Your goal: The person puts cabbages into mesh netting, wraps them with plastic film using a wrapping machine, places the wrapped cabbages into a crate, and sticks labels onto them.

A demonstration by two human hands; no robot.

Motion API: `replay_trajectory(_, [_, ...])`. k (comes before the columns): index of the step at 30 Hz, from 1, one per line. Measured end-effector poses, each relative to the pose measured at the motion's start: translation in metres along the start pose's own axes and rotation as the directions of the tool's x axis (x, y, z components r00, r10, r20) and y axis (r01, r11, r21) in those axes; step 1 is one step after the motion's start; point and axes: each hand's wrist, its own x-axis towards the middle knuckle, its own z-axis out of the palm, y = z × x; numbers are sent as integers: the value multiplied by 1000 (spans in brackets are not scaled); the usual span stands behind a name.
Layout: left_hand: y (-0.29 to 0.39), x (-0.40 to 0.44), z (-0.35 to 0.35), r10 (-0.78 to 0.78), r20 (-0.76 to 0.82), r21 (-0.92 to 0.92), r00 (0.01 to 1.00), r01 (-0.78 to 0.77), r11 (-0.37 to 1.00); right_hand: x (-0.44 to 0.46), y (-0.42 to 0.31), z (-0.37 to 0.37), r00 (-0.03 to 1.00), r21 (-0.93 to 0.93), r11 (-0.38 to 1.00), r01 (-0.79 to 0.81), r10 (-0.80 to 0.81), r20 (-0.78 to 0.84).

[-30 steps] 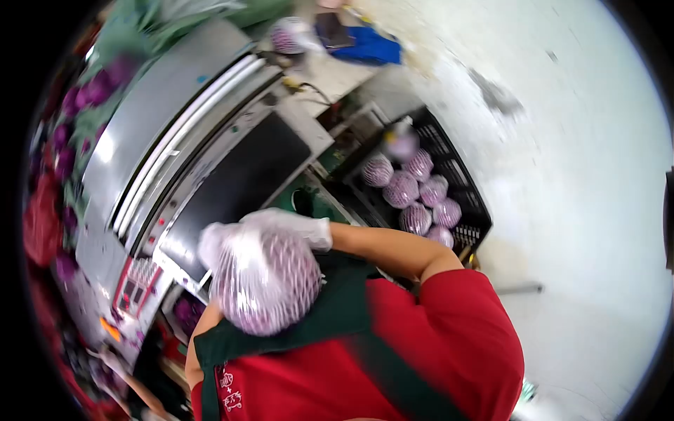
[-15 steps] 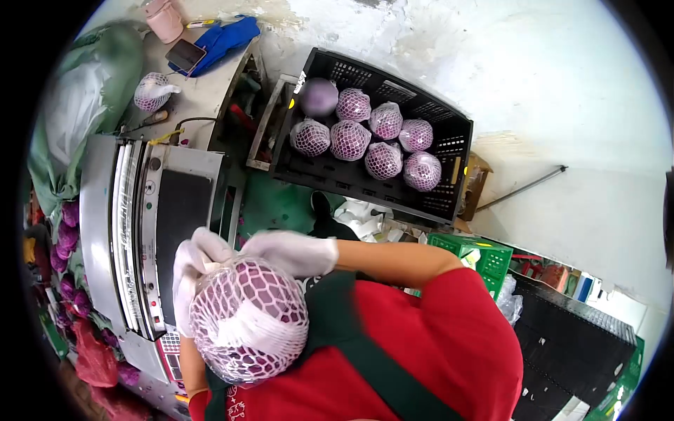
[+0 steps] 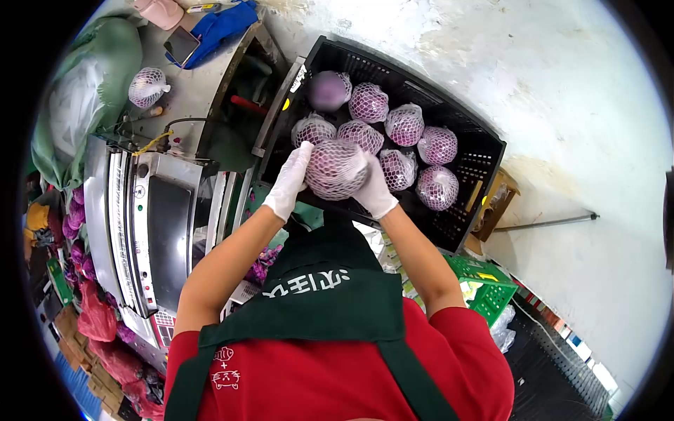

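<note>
Both my hands wear white gloves and hold a netted purple cabbage [image 3: 335,170] between them. My left hand [image 3: 290,181] is closed round its left side, and my right hand [image 3: 375,188] round its right side. The cabbage is above the near edge of a black crate [image 3: 449,114], partly hiding cabbages behind it. Inside the crate, several more purple cabbages in white foam nets sit in two rows, among them one netted cabbage [image 3: 437,187] at the right end.
To the left stands a wrapping machine [image 3: 170,210]. On the table behind it lie another netted cabbage [image 3: 147,87], a phone [image 3: 182,46], a blue cloth [image 3: 219,34] and a pink container [image 3: 160,12]. A green crate [image 3: 484,288] stands at the right.
The held cabbage has moved from close to my chest at the left, away from me and rightward to the black crate. My hands now grip it from opposite sides.
</note>
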Motion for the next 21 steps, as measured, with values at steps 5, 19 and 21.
replay_trajectory(5, [-71,87,-19,269,-88,288,959,-234,929,30,14,-65,885,-13,990,-138,118,-450])
replay_trajectory(19, [-20,82,2,177,453,877,874,-400,-266,72,9,-111,891,172,982,75,12,-453])
replay_trajectory(21, [-30,80,-2,228,502,854,834,-436,-285,68,-1,-95,885,10,1000,5,0,-466])
